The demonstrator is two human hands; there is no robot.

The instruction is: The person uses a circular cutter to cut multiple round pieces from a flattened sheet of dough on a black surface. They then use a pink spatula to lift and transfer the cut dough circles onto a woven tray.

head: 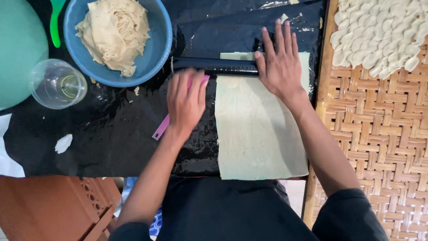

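From the left I see a clear plastic cup (58, 84) and a blue bowl (118, 41) of dough scraps on the black surface (102, 134). My left hand (186, 100) lies flat, fingers spread, on a dark rolling pin (214, 65) over a pink strip (161, 127). My right hand (281, 62) presses flat on the pin over the pale dough sheet (258, 129). A woven tray (379, 134) sits rightmost.

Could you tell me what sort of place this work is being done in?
Probably a home or small food-making spot: a dough sheet on black plastic, a blue bowl of dough scraps, and shaped pieces on a woven tray.
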